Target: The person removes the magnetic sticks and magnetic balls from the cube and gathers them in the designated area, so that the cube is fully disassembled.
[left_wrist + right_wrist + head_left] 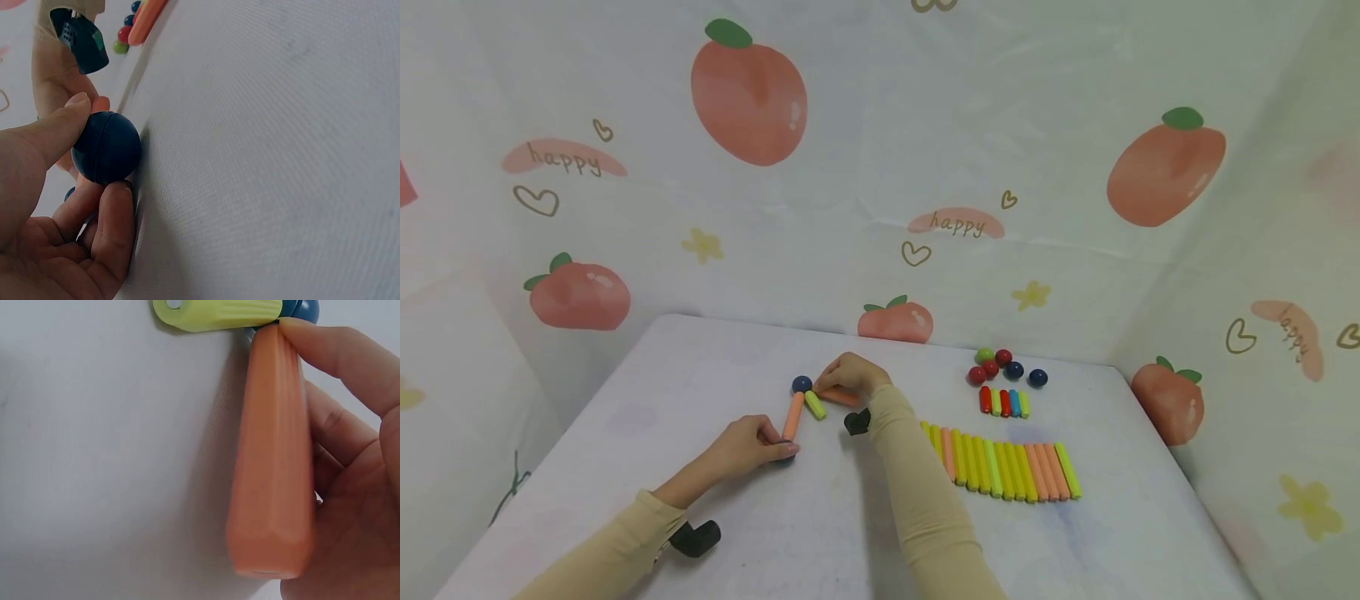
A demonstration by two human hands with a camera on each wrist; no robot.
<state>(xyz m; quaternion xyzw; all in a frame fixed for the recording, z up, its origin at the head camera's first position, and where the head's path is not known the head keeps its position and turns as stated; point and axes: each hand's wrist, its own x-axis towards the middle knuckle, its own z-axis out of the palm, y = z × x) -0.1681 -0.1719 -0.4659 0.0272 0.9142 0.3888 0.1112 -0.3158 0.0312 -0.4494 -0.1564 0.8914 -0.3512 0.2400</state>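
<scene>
Toward the left of the table, my left hand [745, 446] pinches a dark blue ball [107, 148] between thumb and fingers, low over the white surface. A long orange building stick [793, 417] runs from that ball up to another dark blue ball [802, 384]. Against this upper ball lies a short yellow-green stick [815, 406], slanting toward the front. My right hand [853, 372] holds a second orange stick [273, 450], thumb and fingers at its end beside the upper ball. Its other end points right.
Right of my right forearm lies a row of long yellow, orange and green sticks [1011, 471]. Behind it stand several short coloured sticks [1005, 402] and a cluster of red, blue and green balls [991, 367]. A printed cloth [820, 250] hangs behind the table.
</scene>
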